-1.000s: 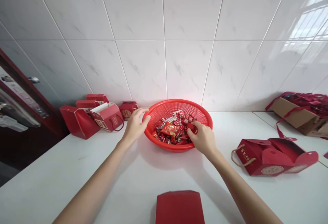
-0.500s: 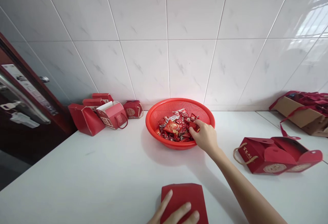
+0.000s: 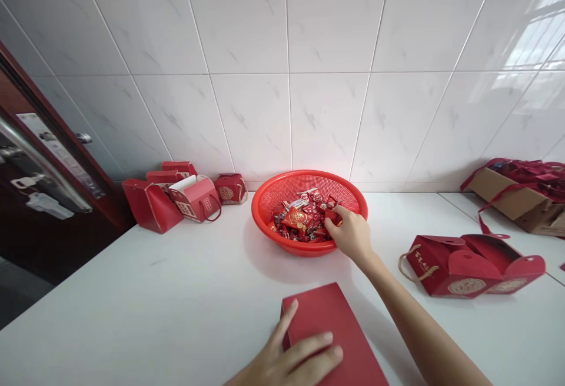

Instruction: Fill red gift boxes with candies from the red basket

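My right hand [image 3: 353, 234] reaches over the near right rim of a red plastic basket [image 3: 269, 230] with perforated walls. Thumb and fingers pinch a small red wrapped candy [image 3: 331, 215], partly hidden by the hand. Several red wrapped candies [image 3: 296, 218] are heaped in the basket around it. In the foreground my left hand [image 3: 291, 350] lies across a red cardboard box [image 3: 329, 321], its fingers spread over the top face and gripping it. The box sits at an angle, and its near end is cut off by the frame's bottom edge.
Several small red gift boxes [image 3: 152, 206] stand at the back left against the tiled wall. On the right lies an open red box with rope handles [image 3: 468, 268]. Behind it, a brown carton [image 3: 498, 192] holds dark red ribbons. A door [image 3: 53, 168] with keys borders the white tabletop.
The red box under my left hand has turned and come farther into view, its far end nearer the basket. My left hand moved along with it. My right hand stays in the basket.
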{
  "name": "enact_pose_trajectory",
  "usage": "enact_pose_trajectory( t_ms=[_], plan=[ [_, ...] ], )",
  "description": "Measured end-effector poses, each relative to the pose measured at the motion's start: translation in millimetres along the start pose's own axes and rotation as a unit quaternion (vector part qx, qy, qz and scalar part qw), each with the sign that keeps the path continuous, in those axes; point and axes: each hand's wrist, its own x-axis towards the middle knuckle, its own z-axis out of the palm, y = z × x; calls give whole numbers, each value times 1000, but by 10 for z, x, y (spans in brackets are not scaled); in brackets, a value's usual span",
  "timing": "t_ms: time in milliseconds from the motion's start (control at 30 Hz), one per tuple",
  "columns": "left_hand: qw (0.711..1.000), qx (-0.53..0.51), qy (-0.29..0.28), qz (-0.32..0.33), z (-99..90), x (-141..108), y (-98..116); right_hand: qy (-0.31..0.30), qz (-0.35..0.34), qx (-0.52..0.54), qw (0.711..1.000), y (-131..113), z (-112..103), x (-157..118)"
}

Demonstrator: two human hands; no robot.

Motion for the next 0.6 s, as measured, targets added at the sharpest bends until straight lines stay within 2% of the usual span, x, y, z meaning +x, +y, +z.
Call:
enact_pose_trajectory(
  t_ms=[33, 100, 167, 233, 300, 400, 533, 600],
  plan=[
    [999, -26, 36, 18, -99, 50, -87, 1, -1, -1, 1000, 3, 3, 0],
    [993, -82, 81, -21, -335, 166, -267, 3, -4, -1, 1000, 9, 11, 0],
    [977, -167, 94, -97, -562, 288, -433, 3, -5, 1, 1000, 13, 18, 0],
    [942, -263, 96, -184, -705, 386, -579, 2, -3, 4, 1000, 15, 21, 1],
    [912, -332, 106, -216, -737, 435, -706, 2, -1, 6, 1000, 13, 21, 2],
    [888, -381, 117, -232, -668, 418, -839, 2, -2, 5, 1000, 10, 21, 6],
    [836, -462, 85, -283, -636, 322, -870, 2, -5, 5, 1000, 16, 29, 12],
    [808, -488, 88, -317, -656, 278, -852, 8, -6, 7, 1000, 22, 36, 13]
  ],
)
